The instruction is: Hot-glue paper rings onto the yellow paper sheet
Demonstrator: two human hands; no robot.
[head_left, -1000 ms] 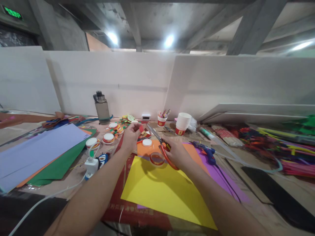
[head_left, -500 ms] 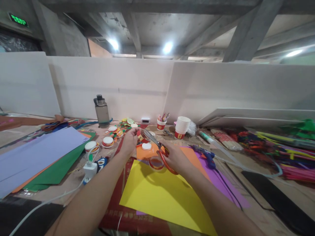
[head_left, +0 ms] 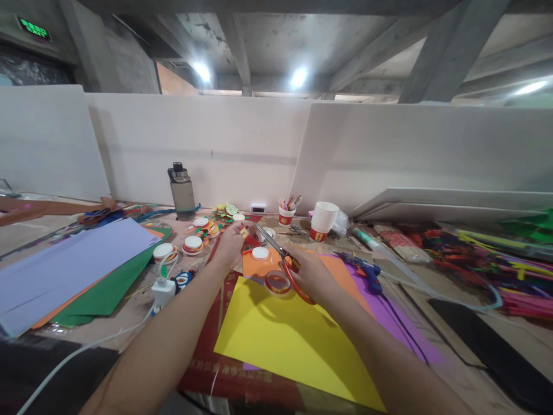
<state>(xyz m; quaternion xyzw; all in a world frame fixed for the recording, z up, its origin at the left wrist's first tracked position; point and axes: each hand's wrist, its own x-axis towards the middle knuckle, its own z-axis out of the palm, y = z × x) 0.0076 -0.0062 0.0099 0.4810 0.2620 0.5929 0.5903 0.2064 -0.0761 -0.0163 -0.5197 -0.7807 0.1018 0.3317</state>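
Note:
My left hand (head_left: 234,239) pinches a small red-and-gold piece of paper cup (head_left: 249,236) above the far end of the work area. In my right hand (head_left: 306,270) is a pair of scissors (head_left: 294,282) with orange-red handles, fingers wrapped round them. The blades point away and to the left, close beside the cup piece; whether they touch it I cannot tell. Below my hands, a red-edged ring (head_left: 277,282) lies at the top edge of a yellow sheet (head_left: 294,340). A white disc (head_left: 260,253) rests on orange paper (head_left: 250,266) just beyond.
White-topped discs (head_left: 192,244) and a bottle (head_left: 182,193) stand left, near lilac sheets (head_left: 73,271) and a white plug (head_left: 163,291). Stacked paper cups (head_left: 324,219) and a cup of pens (head_left: 286,214) stand at the back. Right lies a blue glue gun (head_left: 367,276) with its cord.
The view has shifted slightly. The scissor tips now sit a little to the right of the cup piece, which shows more of its red side. Both hands keep their hold.

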